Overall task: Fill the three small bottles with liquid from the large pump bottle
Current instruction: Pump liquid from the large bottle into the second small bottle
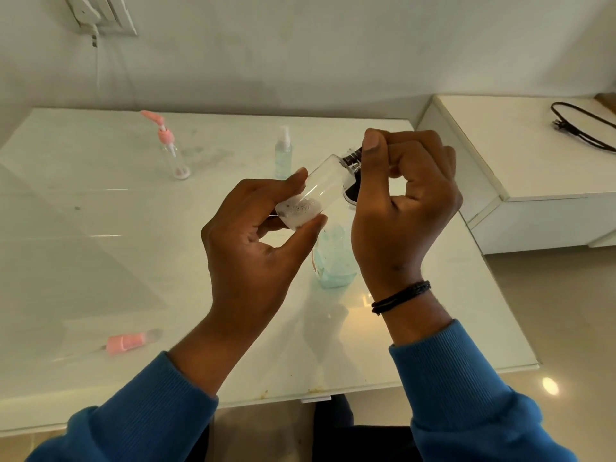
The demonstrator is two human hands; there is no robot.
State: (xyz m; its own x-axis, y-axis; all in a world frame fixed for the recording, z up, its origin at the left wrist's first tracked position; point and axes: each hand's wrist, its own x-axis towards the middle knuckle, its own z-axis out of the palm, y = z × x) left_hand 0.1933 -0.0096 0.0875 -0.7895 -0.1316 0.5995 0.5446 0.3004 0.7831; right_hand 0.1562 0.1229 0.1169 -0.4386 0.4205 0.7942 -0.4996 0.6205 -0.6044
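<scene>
1. reaching in from the bottom edge, two blue sleeves [466, 395] frame the scene; a black cord bracelet [400, 296] circles the right wrist.
2. lying on its side near the front left of the glass tabletop [83, 261] is a loose pink pump cap [128, 341] with its thin tube pointing left.
3. the left hand [253, 251] pinches the base of a small clear bottle [316, 191] between thumb and fingertips, holding it tilted in the air above the tabletop, neck up and to the right; a little foamy whitish liquid sits at its lower end.
4. the right hand [403, 201] has its thumb and curled fingers closed around the dark cap [353, 158] at that bottle's neck; whether the cap is fully seated cannot be told.
5. standing on the tabletop just behind and below both hands, the large bottle [333, 258] with pale blue liquid is partly hidden by the right wrist; its top is screened.
6. farther back, a small spray bottle [283, 155] with a white nozzle stands upright holding pale blue liquid.
7. well to its left, a small clear bottle with a pink pump [170, 151] stands upright, apparently almost empty.
8. off to the right, a white cabinet [533, 195] carries a black cable [580, 128]; a wall socket [100, 15] with a white plug sits on the wall at top left.
</scene>
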